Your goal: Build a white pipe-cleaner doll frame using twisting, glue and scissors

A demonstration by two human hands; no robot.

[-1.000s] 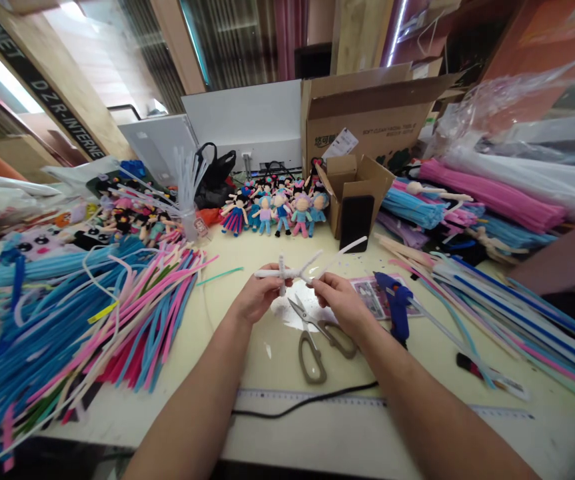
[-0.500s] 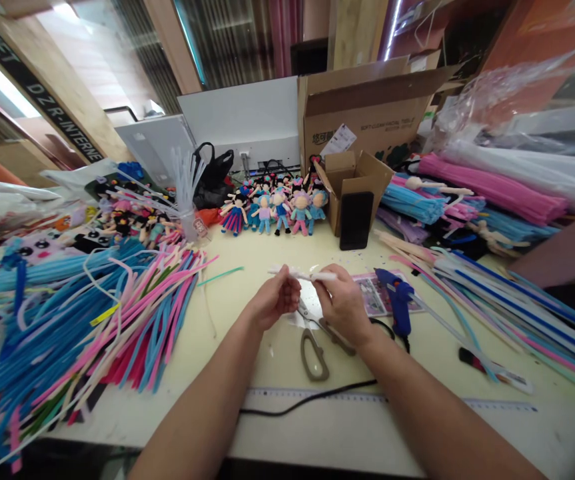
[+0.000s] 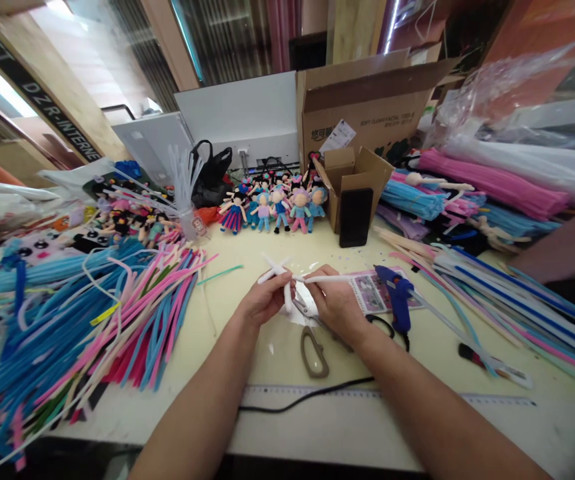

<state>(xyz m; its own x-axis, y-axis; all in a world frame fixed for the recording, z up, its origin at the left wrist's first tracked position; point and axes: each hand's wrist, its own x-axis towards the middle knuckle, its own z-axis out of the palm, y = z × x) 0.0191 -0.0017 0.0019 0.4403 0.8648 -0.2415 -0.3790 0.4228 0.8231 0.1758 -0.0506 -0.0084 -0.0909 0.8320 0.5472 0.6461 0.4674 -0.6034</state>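
White pipe cleaners [image 3: 288, 297] are pinched between the thumb and fingers of my left hand [image 3: 266, 298], their ends fanning out to the upper left and one hanging down. My right hand [image 3: 336, 300] is closed on a white stem that runs across to the left hand. Directly below both hands lie scissors [image 3: 312, 353] with grey-brown handles, their blades partly hidden by the right hand. A blue glue gun [image 3: 398, 303] rests to the right of that hand, beside a printed sheet [image 3: 367, 293].
Bundles of coloured pipe cleaners [image 3: 132, 320] cover the left; more stems [image 3: 507, 300] lie right. Small dolls [image 3: 280, 207] line the back near a cardboard box [image 3: 362, 167] and a black phone [image 3: 356, 217]. A ruler [image 3: 317, 392] and black cable [image 3: 302, 402] cross the front.
The white pipe cleaners have turned in my left hand, so crossed ends now show above and below its thumb. My right hand has shifted slightly, still gripping.
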